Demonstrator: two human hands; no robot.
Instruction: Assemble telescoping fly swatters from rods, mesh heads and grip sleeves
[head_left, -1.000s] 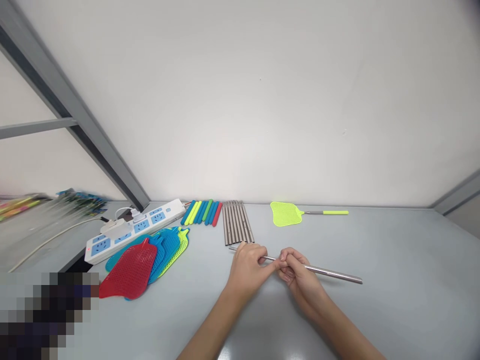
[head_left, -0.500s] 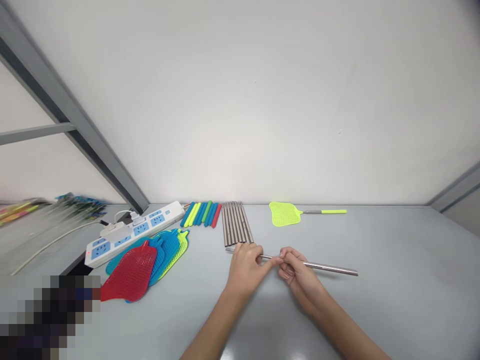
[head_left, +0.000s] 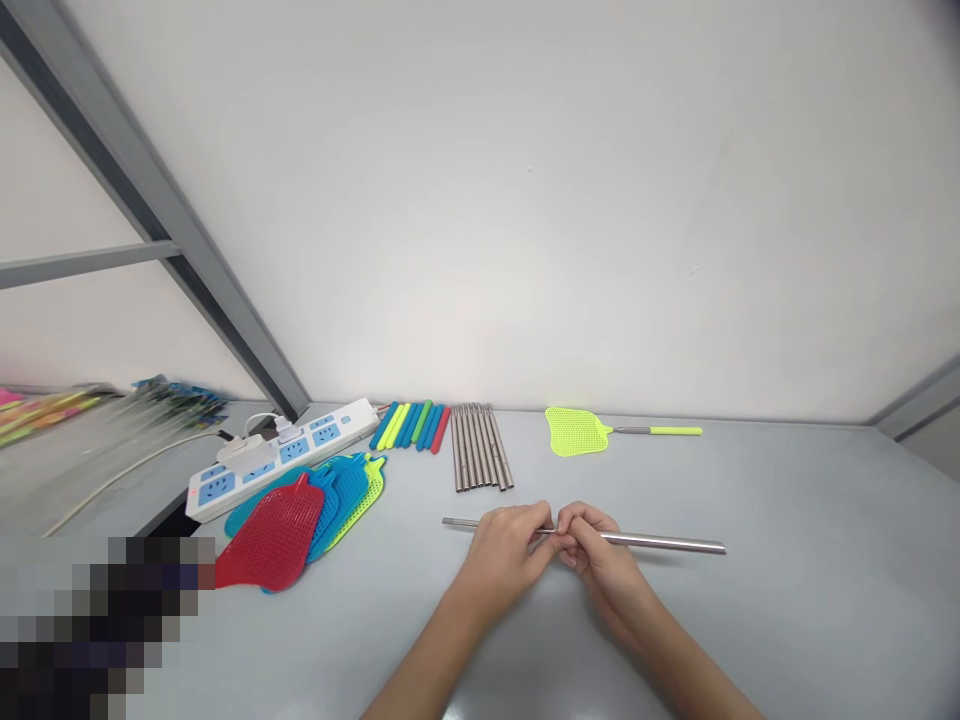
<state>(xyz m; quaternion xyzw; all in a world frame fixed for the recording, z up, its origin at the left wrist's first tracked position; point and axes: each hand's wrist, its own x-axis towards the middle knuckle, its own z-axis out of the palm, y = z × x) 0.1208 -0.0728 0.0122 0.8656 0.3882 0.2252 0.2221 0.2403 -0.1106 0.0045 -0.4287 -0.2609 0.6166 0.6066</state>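
Note:
A telescopic metal rod [head_left: 664, 542] lies across both hands above the table, its thin end pointing left and its thicker tube to the right. My left hand [head_left: 514, 545] is closed around the thin part. Close beside it, my right hand [head_left: 596, 548] grips the thicker section; the fingertips of both hands meet near the rod's middle and hide the joint. Behind the hands, several similar metal rods [head_left: 480, 450] lie side by side. To their left is a row of coloured handle grips [head_left: 411, 427] in blue, yellow, green and red.
A yellow-green fly swatter [head_left: 581, 432] with its handle lies at the back right. Red [head_left: 274, 535] and blue swatter heads [head_left: 349, 490] are piled at the left, against a white power strip [head_left: 281, 460] with plugs and cables. A wall [head_left: 525, 250] rises behind the table.
My left hand has slid along the rod towards my right hand, and more of the thin end shows at the left. The view has shifted slightly.

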